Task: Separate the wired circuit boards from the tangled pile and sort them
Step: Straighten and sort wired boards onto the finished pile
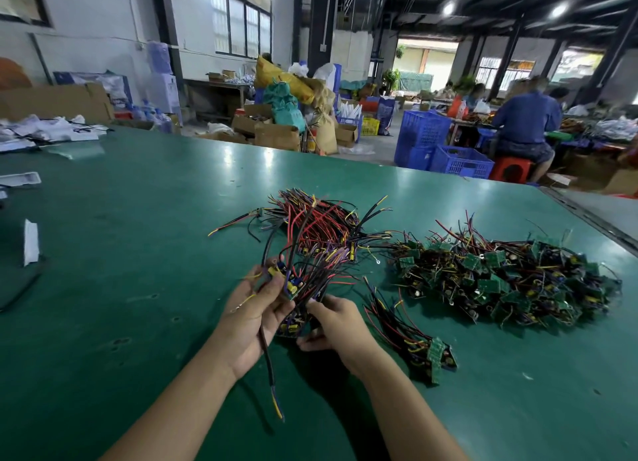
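My left hand (253, 314) grips a bundle of wired circuit boards (293, 284) just above the green table (121, 253); their red, black and purple wires fan up and away, and one black cable hangs down past my wrist. My right hand (336, 326) pinches the lower part of the same bundle from the right. Behind the bundle lies a heap of sorted wired boards (321, 222). A large tangled pile of green boards (511, 281) spreads at the right. A small set of wired boards (428, 350) lies near my right wrist.
White paper scraps (31, 241) and plastic bags (51, 130) lie at the table's left and far-left. The table's right edge (587, 215) runs diagonally. Beyond it stand blue crates (445, 149), cardboard boxes, sacks, and a seated person in blue (524, 129).
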### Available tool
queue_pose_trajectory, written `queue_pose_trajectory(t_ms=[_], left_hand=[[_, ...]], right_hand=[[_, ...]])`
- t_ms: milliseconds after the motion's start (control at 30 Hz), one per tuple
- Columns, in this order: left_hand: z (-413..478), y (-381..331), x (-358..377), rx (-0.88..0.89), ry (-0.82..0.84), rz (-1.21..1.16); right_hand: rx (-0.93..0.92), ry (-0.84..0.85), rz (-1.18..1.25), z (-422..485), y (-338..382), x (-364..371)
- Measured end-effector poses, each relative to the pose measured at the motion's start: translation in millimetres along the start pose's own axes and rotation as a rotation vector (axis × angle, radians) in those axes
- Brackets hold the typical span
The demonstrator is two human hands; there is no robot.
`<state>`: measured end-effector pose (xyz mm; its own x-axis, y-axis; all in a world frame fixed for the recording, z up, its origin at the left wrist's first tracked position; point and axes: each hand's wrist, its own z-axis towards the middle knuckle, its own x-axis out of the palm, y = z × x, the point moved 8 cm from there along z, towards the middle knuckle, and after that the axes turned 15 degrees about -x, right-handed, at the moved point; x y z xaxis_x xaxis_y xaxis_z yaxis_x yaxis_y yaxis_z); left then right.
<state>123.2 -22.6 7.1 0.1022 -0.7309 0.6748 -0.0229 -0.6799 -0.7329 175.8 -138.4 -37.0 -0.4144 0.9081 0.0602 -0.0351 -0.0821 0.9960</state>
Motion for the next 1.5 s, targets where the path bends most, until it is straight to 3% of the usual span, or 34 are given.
queue_pose_trajectory(t_ms=[133, 333, 400, 633, 867, 1000, 1200, 1333, 1400, 1500], left_hand=[[-2.0, 1.4, 2.5, -0.012, 0.002, 0.098], [-1.7, 6.8, 3.3, -0.009, -0.036, 0.149], [-1.5, 7.9, 4.2, 0.004, -0.04, 0.171], [-5.2, 7.4, 8.4, 0.109, -0.129, 0.34], [-13.3, 22.7, 29.7, 0.18, -0.051, 0.535], [-16.0, 25.5, 31.5, 0.19, -0.06, 0.593], [-22.3, 29.3, 42.2, 0.096, 0.22, 0.647], [-24.7, 37.0, 43.9, -0.133, 0.39, 0.381], [-20.8, 39.2, 39.3, -0.183, 0.29, 0.354], [-14.3, 41.8, 28.8, -0.173, 0.063, 0.521]], right_hand=[[-0.005, -0.003, -0.24, 1.3, -2.7, -4.7], [0.013, 0.047, -0.381, -4.0, 1.3, -17.5], [-0.051, -0.029, -0.468, -9.1, 14.7, -30.9], [-0.182, -0.19, -0.08, -35.3, 48.3, -25.5], [-0.22, 0.013, -0.046, -57.8, 54.6, -17.5], [-0.293, 0.039, -0.039, -60.0, 54.3, -18.4], [-0.188, -0.111, 0.04, -62.1, 38.7, -35.1], [-0.27, -0.138, -0.031, -62.7, 47.0, -42.6], [-0.369, -0.079, -0.145, -64.1, 57.3, -38.5], [-0.437, -0.033, -0.258, -66.5, 62.6, -33.4]])
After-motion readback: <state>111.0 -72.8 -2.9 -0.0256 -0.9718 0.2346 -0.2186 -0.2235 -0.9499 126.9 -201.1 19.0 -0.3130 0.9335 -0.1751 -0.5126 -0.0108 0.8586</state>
